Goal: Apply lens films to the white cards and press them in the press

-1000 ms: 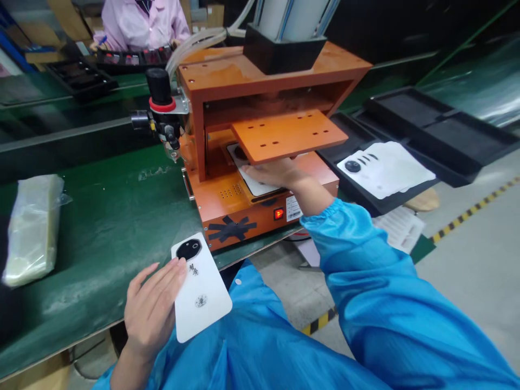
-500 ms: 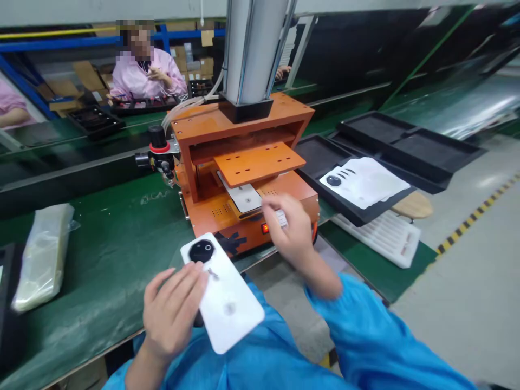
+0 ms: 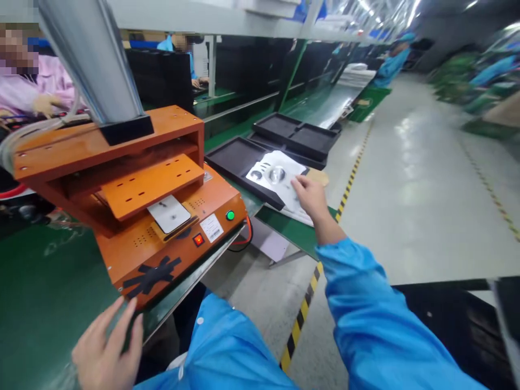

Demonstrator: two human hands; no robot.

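Note:
My right hand, reaching out to the right, pinches the edge of a white phone back cover with a round dark camera window. That cover is over a pile of similar white covers on a black tray; whether it touches them I cannot tell. At the lower left, my left hand has its fingers apart and holds nothing, close to the front corner of the orange press. Another white phone back cover lies in the press, partly hidden under its raised plate.
More black trays stand behind the pile. A red switch and a green button are on the press front. Co-workers sit across the bench. A yellow-black floor stripe runs along the aisle.
The view has swung right. The white back cover has passed from my left hand to my right hand, which has carried it to the pile. My left hand now holds nothing.

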